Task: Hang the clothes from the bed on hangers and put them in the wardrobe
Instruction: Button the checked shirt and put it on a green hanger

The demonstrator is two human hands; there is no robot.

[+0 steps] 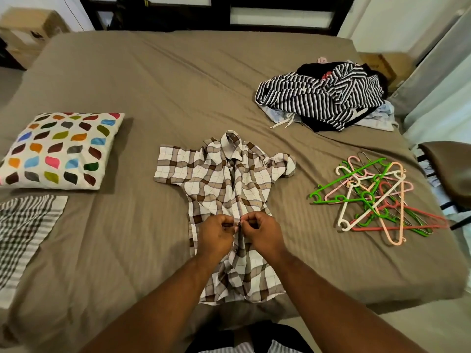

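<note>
A brown-and-white checked short-sleeved shirt [224, 189] lies flat on the bed [153, 85], collar away from me. My left hand [216, 235] and my right hand [265, 233] meet over its front placket at mid-length, each pinching the fabric edge by a button. A heap of plastic hangers [374, 197] in green, pink, white and peach lies on the bed to the right of the shirt. A pile of clothes [323, 95] topped by a black-and-white striped garment sits at the far right.
A white pillow with coloured leaf shapes [58, 149] lies at the left, with a striped and checked cloth [23, 233] in front of it. A dark chair seat [451, 169] stands by the bed's right edge. Cardboard boxes [28, 29] sit at the far left.
</note>
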